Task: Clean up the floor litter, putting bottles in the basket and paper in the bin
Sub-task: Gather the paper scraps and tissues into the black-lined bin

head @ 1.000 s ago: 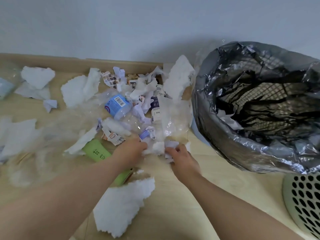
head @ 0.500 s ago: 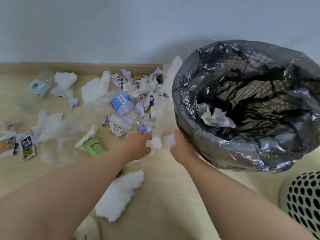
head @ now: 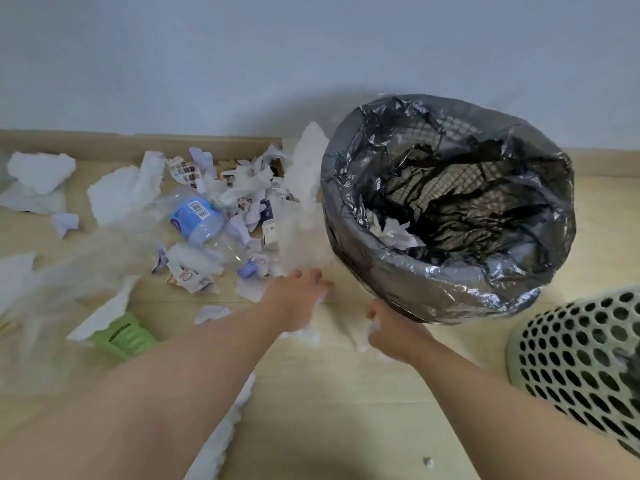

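Two-fisted, clutching crumpled white paper scraps [head: 373, 329] at centre frame in curled left hand [head: 294, 296] and curled right hand [head: 393, 332], just beside round black-bag-lined mesh bin [head: 433, 282].

Bin [head: 349, 216] sits right of centre, wall close behind; paper wad [head: 398, 233] lying inside it. Basket [head: 571, 362] front-right of bin, at frame edge. Paper pile [head: 242, 188] spreads left of bin along the skirting, w/ a bottle [head: 195, 216] in the middle. 2nd bottle [head: 126, 337] on floor front-left, partly under a paper sheet [head: 104, 313].
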{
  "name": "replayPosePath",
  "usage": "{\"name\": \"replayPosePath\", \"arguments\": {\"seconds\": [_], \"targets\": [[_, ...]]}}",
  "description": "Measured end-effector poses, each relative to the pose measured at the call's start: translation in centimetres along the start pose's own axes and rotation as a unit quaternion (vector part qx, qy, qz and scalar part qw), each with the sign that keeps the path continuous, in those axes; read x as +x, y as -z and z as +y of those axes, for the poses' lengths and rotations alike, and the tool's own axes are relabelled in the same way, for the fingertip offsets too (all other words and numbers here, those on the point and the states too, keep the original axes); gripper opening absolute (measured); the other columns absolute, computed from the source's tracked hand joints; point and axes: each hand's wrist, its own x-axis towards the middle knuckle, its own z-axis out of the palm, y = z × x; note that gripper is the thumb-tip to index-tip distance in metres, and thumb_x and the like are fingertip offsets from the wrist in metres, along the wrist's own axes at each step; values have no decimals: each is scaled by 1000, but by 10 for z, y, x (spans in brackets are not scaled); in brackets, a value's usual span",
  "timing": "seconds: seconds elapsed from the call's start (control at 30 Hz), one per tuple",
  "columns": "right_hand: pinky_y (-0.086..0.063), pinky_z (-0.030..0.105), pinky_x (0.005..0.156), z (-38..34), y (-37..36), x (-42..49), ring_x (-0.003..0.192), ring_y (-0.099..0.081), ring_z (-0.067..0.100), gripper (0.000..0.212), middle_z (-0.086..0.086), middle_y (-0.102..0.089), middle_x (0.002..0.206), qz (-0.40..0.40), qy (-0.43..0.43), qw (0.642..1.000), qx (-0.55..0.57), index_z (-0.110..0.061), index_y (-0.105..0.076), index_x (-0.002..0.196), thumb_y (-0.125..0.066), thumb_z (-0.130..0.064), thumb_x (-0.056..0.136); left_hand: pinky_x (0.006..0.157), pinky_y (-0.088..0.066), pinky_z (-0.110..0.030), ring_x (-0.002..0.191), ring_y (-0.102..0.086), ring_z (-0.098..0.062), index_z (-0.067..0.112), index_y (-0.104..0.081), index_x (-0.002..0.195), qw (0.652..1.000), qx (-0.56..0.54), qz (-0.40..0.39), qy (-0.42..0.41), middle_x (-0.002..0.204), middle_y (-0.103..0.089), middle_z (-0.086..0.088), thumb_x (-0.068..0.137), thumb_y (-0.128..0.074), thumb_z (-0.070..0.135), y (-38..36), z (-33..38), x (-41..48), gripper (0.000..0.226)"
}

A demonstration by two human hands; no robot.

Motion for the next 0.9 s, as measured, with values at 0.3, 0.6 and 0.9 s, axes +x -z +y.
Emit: {"name": "replayPosePath", "arguments": {"seconds": [0.3,0.6,0.9], "targets": [[-35,26,63,-37,-9,11,79,-44,20,11,-4,-42,81,114,10,993,4,-22,-41,81,-46,-13,85,66,-34,-26,92,-52,-25,15,-52,88,984,-173,39,15,90,-50,-5,90,-45,13,17,-25,-11,7],[-44,36,80,-98,-70,9,104,-48,27,22,-1,-46,124,12,225,969,-99,-19,-49,98,-45,-2,85,63,-33,-26,89,-48,-21,18,-47,96,924,-303,129,195,109,-41,0,84,-47,1,-32,-79,-91,21],[-37,33,92,-86,-111,-9,123,-33,27,43,4,-20,147,26,190,951,-244,-13,-44,125,-47,4,85,74,-44,-31,92,-48,-25,20,-50,114,952,-243,23,185,113,-36,-2,88,-45,8,-78,-86,-99,29]]}}
